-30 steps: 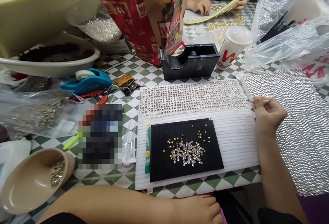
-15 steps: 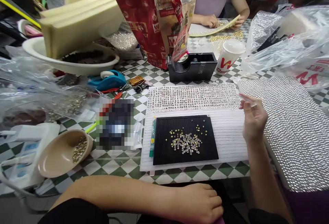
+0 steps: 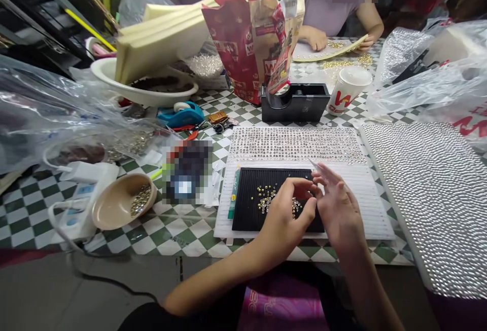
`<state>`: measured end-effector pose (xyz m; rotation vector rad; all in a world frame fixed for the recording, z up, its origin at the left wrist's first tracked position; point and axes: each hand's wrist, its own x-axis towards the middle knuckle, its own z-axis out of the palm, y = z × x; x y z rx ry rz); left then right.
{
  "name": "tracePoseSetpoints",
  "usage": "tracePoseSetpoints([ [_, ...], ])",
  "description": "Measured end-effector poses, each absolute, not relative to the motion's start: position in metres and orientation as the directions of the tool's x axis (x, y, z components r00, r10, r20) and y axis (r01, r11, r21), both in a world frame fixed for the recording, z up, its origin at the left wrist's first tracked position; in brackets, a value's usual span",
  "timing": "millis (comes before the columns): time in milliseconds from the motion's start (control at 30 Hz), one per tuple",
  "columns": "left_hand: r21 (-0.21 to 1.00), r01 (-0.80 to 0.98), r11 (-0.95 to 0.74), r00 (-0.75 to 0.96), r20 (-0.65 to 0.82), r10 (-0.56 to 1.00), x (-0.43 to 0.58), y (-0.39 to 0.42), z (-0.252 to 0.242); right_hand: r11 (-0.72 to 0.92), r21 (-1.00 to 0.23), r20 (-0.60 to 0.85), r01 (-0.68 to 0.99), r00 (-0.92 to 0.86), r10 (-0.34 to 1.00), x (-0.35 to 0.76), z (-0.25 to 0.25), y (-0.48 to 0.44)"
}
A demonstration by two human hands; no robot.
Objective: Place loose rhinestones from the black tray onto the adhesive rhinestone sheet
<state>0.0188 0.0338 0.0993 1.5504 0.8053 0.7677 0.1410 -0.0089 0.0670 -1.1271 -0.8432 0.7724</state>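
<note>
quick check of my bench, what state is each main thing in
Left hand: curled, over tray
Right hand: blurred, grip unclear
Loose rhinestones: scattered on black ribbed tray
Beige bowl: partly filled with stones
Paper bag: standing, top open
Paper cup: lid on
Blue tape dispenser: roll fitted

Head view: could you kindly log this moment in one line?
left hand: over black tray; right hand: beside left hand; loose stones: on tray

Rhinestones lie on the tray before me. Behind it stands a tape dispenser; a bowl sits left.
</note>
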Motion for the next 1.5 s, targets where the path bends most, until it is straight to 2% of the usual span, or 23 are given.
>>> tracePoseSetpoints([
  [133,0.996,-0.059,0.066,0.471,-0.03,0.882,0.033,0.029,0.093,0.257,-0.959,0.198,-0.117,0.371,0.907,0.124,0.066,-0.013],
  [233,0.985,-0.124,0.119,0.444,-0.053,0.895,0.036,0.026,0.089,0.242,-0.968,0.201,-0.069,0.371,0.907,0.121,0.064,-0.018],
  [367,0.994,-0.082,0.07,0.439,-0.027,0.898,0.03,0.031,0.088,0.23,-0.962,0.27,0.146,0.393,0.879,0.134,0.065,-0.026],
  [467,1.0,-0.003,0.016,0.454,-0.013,0.891,0.022,0.038,0.09,0.216,-0.919,0.322,0.33,0.309,0.895,0.147,0.071,-0.032],
  [567,1.0,0.024,-0.002,0.465,-0.009,0.885,0.016,0.042,0.091,0.211,-0.896,0.32,0.392,0.236,0.918,0.154,0.073,-0.036],
  [667,0.999,0.039,0.009,0.473,-0.027,0.881,0.015,0.041,0.091,0.303,-0.855,0.426,0.42,0.239,0.873,0.154,0.072,-0.036],
  [800,0.998,0.028,0.058,0.489,-0.064,0.87,0.015,0.035,0.086,0.443,-0.73,0.579,0.521,0.126,0.806,0.153,0.071,-0.035],
  [900,0.997,-0.074,0.03,0.485,0.009,0.874,0.014,0.03,0.08,0.439,-0.752,0.588,0.492,0.2,0.783,0.153,0.072,-0.035],
  [1000,0.98,-0.149,-0.136,0.532,0.195,0.824,0.012,0.028,0.075,0.429,-0.788,0.581,0.441,0.304,0.755,0.152,0.071,-0.035],
  [1067,0.964,-0.142,-0.226,0.538,0.267,0.8,0.011,0.027,0.073,0.428,-0.795,0.579,0.43,0.328,0.746,0.151,0.072,-0.036],
  [1233,0.978,-0.104,-0.18,0.47,0.208,0.858,0.013,0.025,0.071,0.411,-0.804,0.561,0.429,0.319,0.764,0.148,0.071,-0.037],
  [1500,0.994,-0.023,-0.107,0.44,0.106,0.892,0.016,0.021,0.076,0.411,-0.852,0.517,0.324,0.398,0.758,0.142,0.067,-0.035],
])
